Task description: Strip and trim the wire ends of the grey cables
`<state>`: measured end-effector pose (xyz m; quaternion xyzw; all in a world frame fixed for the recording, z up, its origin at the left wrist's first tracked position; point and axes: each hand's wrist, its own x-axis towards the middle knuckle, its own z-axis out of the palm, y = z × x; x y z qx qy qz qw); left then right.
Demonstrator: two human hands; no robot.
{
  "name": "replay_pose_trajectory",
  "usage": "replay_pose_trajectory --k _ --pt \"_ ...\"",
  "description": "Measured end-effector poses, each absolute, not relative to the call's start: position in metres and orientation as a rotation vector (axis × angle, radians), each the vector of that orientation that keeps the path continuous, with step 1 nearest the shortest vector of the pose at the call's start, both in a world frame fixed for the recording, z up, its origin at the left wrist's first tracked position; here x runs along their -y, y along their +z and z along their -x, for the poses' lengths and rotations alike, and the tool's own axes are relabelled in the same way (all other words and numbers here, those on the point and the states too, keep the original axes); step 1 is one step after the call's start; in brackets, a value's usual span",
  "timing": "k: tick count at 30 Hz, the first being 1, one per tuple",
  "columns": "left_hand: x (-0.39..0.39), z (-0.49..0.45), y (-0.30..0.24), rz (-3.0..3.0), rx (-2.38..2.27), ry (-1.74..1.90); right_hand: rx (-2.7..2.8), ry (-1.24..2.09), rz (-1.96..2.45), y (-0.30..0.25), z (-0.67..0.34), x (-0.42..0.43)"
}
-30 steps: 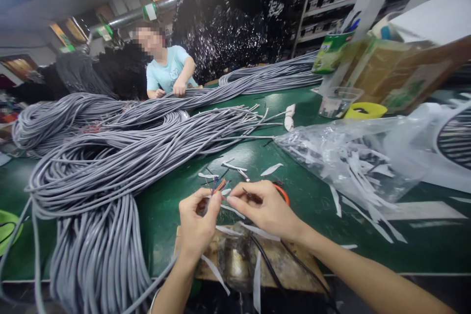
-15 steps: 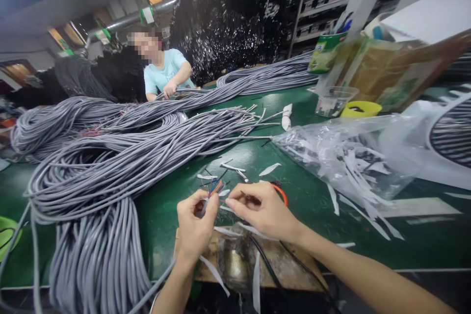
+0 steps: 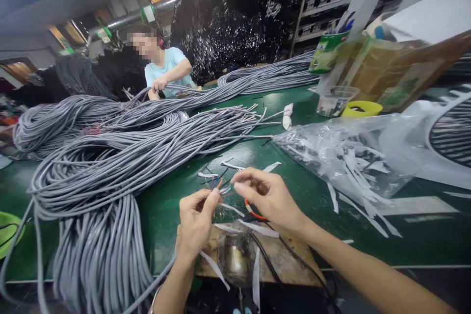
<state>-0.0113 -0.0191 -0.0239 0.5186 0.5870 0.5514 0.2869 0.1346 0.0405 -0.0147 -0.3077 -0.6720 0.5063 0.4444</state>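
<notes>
My left hand (image 3: 196,221) is closed in a pinch on the end of a grey cable, most of it hidden by the palm. Thin coloured wires (image 3: 223,190), among them orange, red and teal, fan out past its thumb and forefinger. My right hand (image 3: 267,196) has its thumb and forefinger brought together at the tips of these wires, apparently gripping one. Under the right palm curves an orange handle-like piece (image 3: 253,210); whether the hand holds it is hidden. White strips (image 3: 231,208) and dark wire scraps lie around both hands.
Below the hands, a metal device (image 3: 235,260) sits on a wooden board (image 3: 294,267). Grey cable bundles (image 3: 110,162) cover the left. A plastic bag (image 3: 331,144) of white strips, a yellow dish (image 3: 362,109) and a box stand right. Across the table, a person (image 3: 171,71) handles cables.
My right hand has turned and its fingertips have risen slightly to the wire tips. The orange piece now shows below the palm. The person opposite has shifted a hand leftward along the cables.
</notes>
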Motion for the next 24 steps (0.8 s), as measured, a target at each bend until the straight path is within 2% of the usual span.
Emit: replay_pose_trajectory --k 6,12,19,24 --pt "0.019 0.012 -0.025 -1.367 -1.522 1.471 1.733 1.138 0.755 -0.023 -0.128 -0.034" --pt "0.018 0.016 -0.027 -1.453 -1.443 1.381 1.702 1.415 0.778 -0.024 -0.129 -0.04" --pt "0.018 0.013 -0.029 -1.361 -1.566 1.334 1.729 1.46 0.801 -0.03 -0.126 -0.039" --pt "0.017 0.01 -0.027 -1.195 -1.503 1.431 1.647 1.627 0.766 -0.032 -0.123 -0.039"
